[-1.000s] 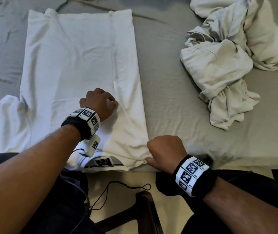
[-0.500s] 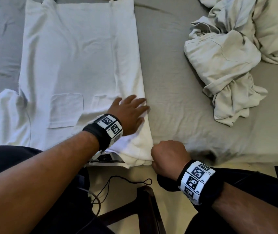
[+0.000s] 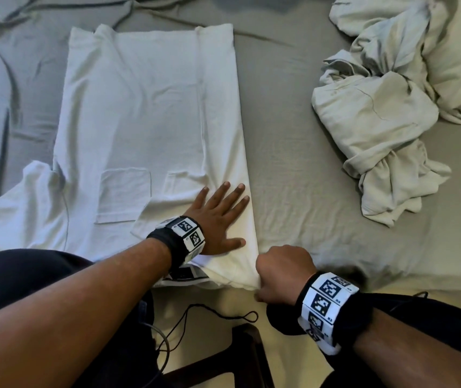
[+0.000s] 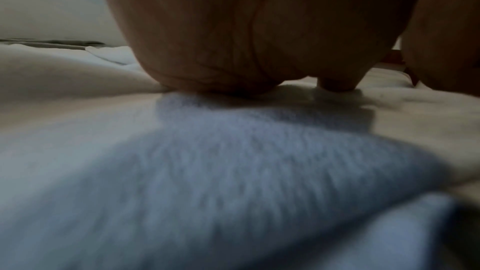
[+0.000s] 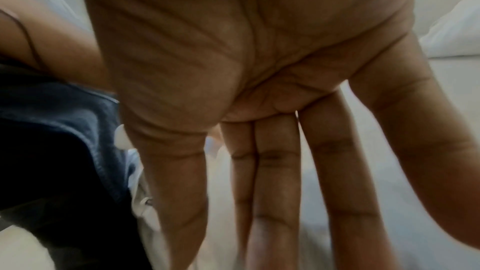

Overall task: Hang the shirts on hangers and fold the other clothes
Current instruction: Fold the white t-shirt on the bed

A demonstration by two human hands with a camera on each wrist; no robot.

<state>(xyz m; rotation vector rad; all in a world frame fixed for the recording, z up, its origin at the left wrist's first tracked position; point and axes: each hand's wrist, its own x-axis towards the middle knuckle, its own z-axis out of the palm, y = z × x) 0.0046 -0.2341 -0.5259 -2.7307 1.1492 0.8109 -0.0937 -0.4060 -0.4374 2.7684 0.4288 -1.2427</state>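
The shirt [image 3: 145,113] lies flat at the bed's [image 3: 293,177] near edge. The left hand [image 3: 218,219] presses its folded side, fingers straight. The right hand [image 3: 279,273] sits at the near corner; I cannot tell whether it grasps cloth. Smooth outward along the fold, keeping that corner anchored so the layers don't shift.

Soft, even light fills the head view with faint shadows under the forearms and bending at its edges, while both wrist views are dim, close and blurred, cloth texture smeared.
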